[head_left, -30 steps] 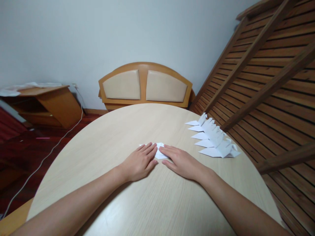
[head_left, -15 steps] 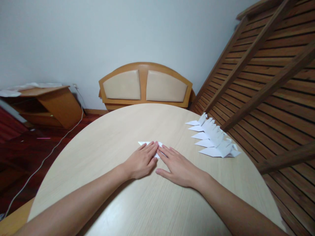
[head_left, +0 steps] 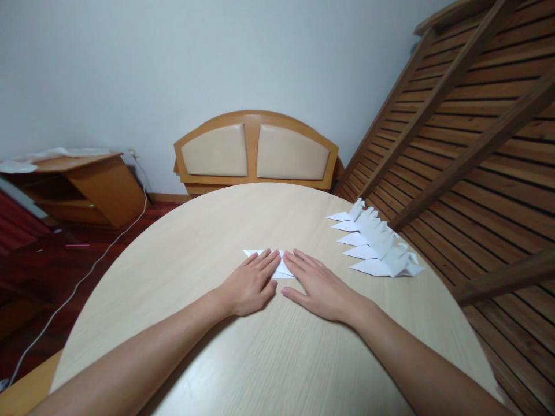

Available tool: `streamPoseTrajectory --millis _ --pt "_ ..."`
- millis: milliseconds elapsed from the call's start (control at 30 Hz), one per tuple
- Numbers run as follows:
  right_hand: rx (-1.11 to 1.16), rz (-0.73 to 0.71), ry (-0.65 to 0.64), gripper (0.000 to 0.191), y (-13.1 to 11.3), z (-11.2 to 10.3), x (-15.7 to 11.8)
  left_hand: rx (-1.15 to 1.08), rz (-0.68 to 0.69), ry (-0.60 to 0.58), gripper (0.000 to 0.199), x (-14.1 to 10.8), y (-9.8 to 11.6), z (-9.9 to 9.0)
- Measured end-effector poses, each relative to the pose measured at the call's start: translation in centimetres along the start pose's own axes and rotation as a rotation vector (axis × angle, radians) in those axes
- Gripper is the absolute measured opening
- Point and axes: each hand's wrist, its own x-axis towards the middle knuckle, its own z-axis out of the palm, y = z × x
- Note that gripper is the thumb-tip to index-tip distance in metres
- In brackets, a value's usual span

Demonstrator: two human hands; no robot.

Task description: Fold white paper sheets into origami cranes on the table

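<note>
A folded piece of white paper [head_left: 284,270] lies flat on the round table [head_left: 269,358], partly covered by both hands. My left hand [head_left: 250,283] rests palm down on its left part, fingers stretched out. On its right part lies my right hand [head_left: 318,286], also flat, with the thumb apart from the fingers. A pointed left tip of the paper and a strip between the hands show; its right end is hidden under my right hand. To the right stand several folded white paper birds [head_left: 377,242] in a close row.
Past the table's far edge is a wooden headboard [head_left: 254,118] with two beige panels. A slatted wooden frame [head_left: 459,144] leans along the right side. At left are a low wooden cabinet [head_left: 102,188] and a white cable [head_left: 93,268] along the floor.
My right hand has slid to the right over the paper, away from my left hand, uncovering more of the middle. My left hand has hardly moved.
</note>
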Motion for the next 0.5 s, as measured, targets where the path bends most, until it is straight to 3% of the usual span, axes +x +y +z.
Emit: streamPoseTrajectory --millis 133,500 --pt "0.019 0.036 -0.105 0.079 0.16 0.60 0.08 0.017 -0.034 0.006 0.058 0.10 0.12 -0.13" --pt "0.021 0.012 -0.050 0.061 0.59 0.06 -0.11 0.092 -0.143 0.066 0.062 -0.22 0.59 -0.12"
